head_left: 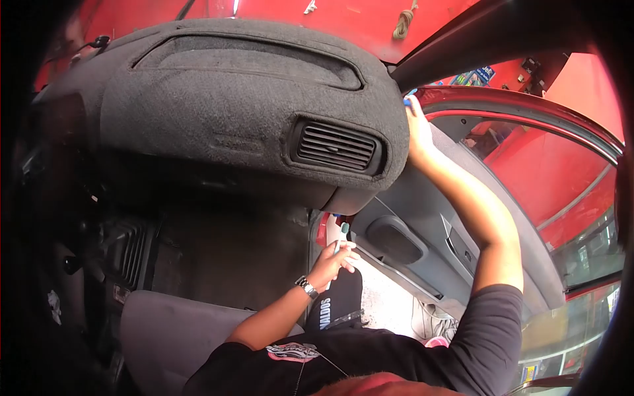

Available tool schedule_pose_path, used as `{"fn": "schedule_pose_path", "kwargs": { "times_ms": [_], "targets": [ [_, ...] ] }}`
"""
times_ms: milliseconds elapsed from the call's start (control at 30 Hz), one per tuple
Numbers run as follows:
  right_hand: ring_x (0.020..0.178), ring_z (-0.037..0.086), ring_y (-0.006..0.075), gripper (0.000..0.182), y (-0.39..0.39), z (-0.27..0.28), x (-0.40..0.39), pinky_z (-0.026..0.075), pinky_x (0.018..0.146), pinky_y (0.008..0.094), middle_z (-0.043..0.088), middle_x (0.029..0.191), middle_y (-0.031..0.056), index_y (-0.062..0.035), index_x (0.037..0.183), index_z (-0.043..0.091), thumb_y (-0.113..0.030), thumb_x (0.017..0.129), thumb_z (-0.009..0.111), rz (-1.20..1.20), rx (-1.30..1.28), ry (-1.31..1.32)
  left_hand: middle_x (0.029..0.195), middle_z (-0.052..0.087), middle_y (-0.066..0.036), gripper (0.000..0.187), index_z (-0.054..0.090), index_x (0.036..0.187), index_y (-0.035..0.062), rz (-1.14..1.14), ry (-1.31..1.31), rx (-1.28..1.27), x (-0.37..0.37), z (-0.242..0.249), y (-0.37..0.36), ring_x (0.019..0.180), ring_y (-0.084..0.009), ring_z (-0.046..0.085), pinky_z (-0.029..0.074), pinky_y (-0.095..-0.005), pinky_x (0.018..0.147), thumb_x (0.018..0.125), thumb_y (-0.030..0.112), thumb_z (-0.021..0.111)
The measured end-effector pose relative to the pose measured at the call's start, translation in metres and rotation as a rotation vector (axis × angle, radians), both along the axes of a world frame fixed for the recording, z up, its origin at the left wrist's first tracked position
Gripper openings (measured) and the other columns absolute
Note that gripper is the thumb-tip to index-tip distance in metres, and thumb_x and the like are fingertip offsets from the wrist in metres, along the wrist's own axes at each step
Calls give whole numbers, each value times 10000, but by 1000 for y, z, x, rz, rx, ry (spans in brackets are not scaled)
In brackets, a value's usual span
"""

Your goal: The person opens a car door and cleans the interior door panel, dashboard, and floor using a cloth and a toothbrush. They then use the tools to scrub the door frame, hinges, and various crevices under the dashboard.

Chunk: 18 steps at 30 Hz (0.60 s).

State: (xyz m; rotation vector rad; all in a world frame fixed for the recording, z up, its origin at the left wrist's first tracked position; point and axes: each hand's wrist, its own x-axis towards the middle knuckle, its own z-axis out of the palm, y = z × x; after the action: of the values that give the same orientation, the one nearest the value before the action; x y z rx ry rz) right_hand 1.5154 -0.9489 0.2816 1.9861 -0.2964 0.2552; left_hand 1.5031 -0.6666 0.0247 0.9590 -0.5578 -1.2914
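Observation:
My left hand (335, 259), with a watch on the wrist, is closed around a slim tool with a teal handle (343, 231). It points up under the right end of the grey, carpet-covered dashboard (218, 112). My right hand (416, 129) is raised and grips that same right end of the dashboard from the door side. Something small and blue (407, 102) shows at its fingertips. A slatted air vent (333, 146) sits in the dashboard face between my hands.
The car door stands open at the right, with its grey inner panel (409, 231) and window glass (568, 185). A grey seat (158, 330) lies lower left. The dark footwell (224, 251) is beneath the dashboard. A white shoe (429, 320) rests on the ground outside.

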Motion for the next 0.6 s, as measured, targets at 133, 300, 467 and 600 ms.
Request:
{"fn": "schedule_pose_path", "kwargs": {
  "times_ms": [133, 300, 467, 600],
  "targets": [
    [1229, 545, 349, 463, 26, 8, -12, 222, 1220, 520, 616, 1156, 237, 67, 1229, 593, -245, 889, 560, 93, 378, -243, 1064, 717, -96, 300, 552, 1287, 48, -22, 25, 2, -6, -4, -5, 741, -72, 682, 343, -166, 405, 1075, 249, 485],
    [1131, 598, 330, 319, 7, -32, -7, 328, 1171, 465, 662, 1165, 164, -2, 1119, 676, -180, 869, 591, 172, 492, -83, 1095, 709, -103, 305, 539, 1297, 37, -5, -24, -3, -2, -8, -5, 754, -84, 690, 351, -162, 404, 1084, 245, 474],
    [1216, 564, 299, 332, 62, -14, -64, 301, 1181, 494, 632, 1268, 134, -55, 1147, 669, -218, 863, 611, 326, 251, -240, 1146, 702, -107, 298, 545, 1299, 32, 150, -142, -62, 1, -5, -10, 763, -98, 689, 387, -172, 444, 1089, 227, 463],
    [1374, 459, 371, 550, 82, -40, -94, 301, 1182, 542, 550, 1425, 154, -133, 1373, 609, -161, 830, 687, 395, 433, -594, 1181, 685, -127, 298, 549, 1316, 8, 246, -264, -125, -6, -23, -22, 809, -145, 697, 535, -265, 758, 1074, 169, 487]
  ]
}}
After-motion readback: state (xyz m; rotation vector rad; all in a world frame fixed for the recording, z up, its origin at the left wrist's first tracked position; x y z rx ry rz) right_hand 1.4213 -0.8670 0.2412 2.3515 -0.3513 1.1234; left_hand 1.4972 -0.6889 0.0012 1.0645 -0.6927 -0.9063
